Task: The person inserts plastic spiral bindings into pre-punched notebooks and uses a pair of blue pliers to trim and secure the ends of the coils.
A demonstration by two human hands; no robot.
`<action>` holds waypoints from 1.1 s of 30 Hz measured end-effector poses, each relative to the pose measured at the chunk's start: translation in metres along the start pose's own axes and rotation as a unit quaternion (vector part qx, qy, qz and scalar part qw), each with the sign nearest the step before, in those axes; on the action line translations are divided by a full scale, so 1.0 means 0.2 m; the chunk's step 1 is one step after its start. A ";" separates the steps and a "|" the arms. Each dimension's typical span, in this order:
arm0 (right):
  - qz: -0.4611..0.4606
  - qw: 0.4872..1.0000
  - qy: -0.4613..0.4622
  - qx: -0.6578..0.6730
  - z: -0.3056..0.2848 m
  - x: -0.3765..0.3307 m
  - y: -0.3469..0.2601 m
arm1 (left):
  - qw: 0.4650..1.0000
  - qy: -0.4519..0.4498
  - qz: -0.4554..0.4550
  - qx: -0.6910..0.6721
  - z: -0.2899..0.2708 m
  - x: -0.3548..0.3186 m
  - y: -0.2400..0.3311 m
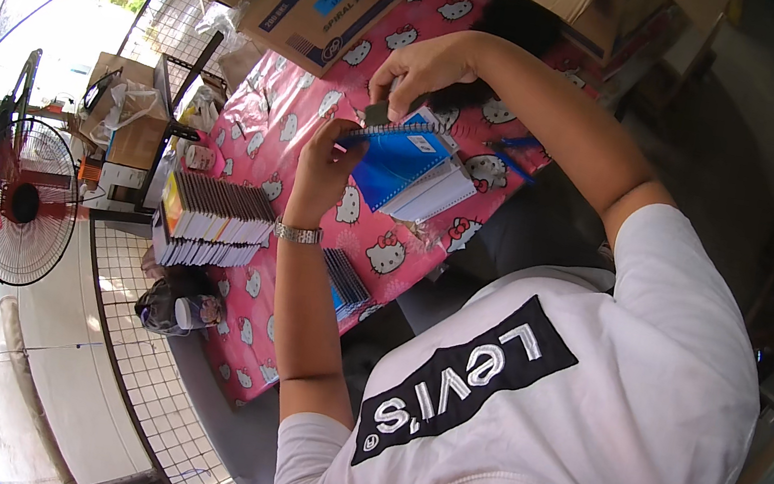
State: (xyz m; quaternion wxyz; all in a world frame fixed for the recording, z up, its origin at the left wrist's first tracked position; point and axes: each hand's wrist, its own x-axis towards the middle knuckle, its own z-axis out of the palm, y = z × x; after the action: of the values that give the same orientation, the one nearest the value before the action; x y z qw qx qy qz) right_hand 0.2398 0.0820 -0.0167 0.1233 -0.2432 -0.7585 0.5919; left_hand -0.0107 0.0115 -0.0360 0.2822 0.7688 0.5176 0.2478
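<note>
A spiral notebook with a blue cover (388, 169) is held tilted above the pink patterned tablecloth (257, 156). Its white pages (437, 193) fan out on the near right side. Along its top edge runs a dark wire coil (430, 129), whose right end sticks out past the cover. My left hand (321, 171), with a metal watch at the wrist, grips the notebook at the coil's left end. My right hand (424, 74) is closed just above the coil, its fingers bent down around a small dark greenish piece (375, 117) I cannot identify.
A long stack of notebooks (216, 220) stands to the left, and a smaller stack (345, 281) lies beside my left forearm. A blue-handled tool (518, 156) rests at the right. Behind is a large cardboard box (328, 5). A fan (24, 203) stands far left.
</note>
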 end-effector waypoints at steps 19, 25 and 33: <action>0.255 0.824 0.407 -0.301 -0.08 -0.33 0.89 | 0.984 0.052 -0.036 -0.166 0.04 0.01 -0.05; 0.129 0.698 0.519 -0.477 0.45 -0.44 1.15 | 0.931 0.146 -0.042 -0.331 0.13 -0.09 -0.04; 0.095 0.810 0.517 -0.261 0.71 -0.40 1.13 | 0.932 0.252 -0.009 -0.260 0.26 -0.12 -0.02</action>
State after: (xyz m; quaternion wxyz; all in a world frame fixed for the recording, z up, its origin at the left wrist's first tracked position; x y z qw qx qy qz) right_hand 0.2908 -0.0365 -0.2642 0.3719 -0.6071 -0.6819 0.1678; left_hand 0.0133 -0.0184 -0.0777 0.3351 0.5764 0.4956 0.5567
